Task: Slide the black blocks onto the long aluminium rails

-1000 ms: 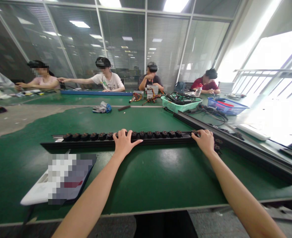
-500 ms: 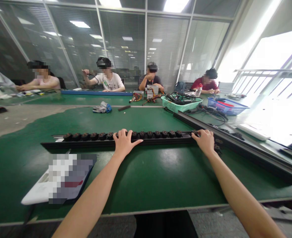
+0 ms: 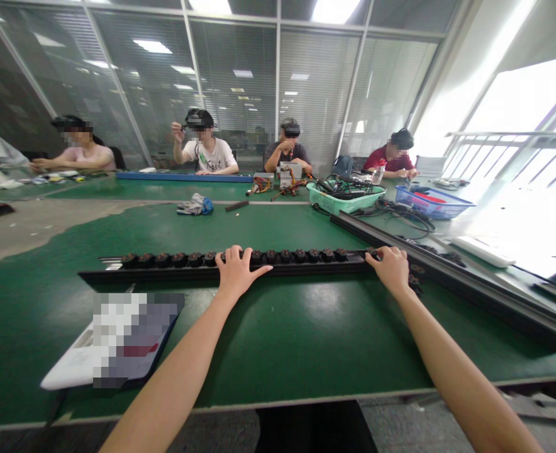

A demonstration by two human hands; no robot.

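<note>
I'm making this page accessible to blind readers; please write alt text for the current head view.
A person's left grip rests spread over a long black rail lined with small dark parts, while the right grip pinches a dark piece near the rail's right end. The rail lies on a green table; co-workers sit beyond.

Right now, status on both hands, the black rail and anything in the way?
Left hand spread over black rail. Right hand at small black part, rail's right end. Second rail slants close by.

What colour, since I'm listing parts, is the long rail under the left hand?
The long rail is black, seen best in the head view.
</note>
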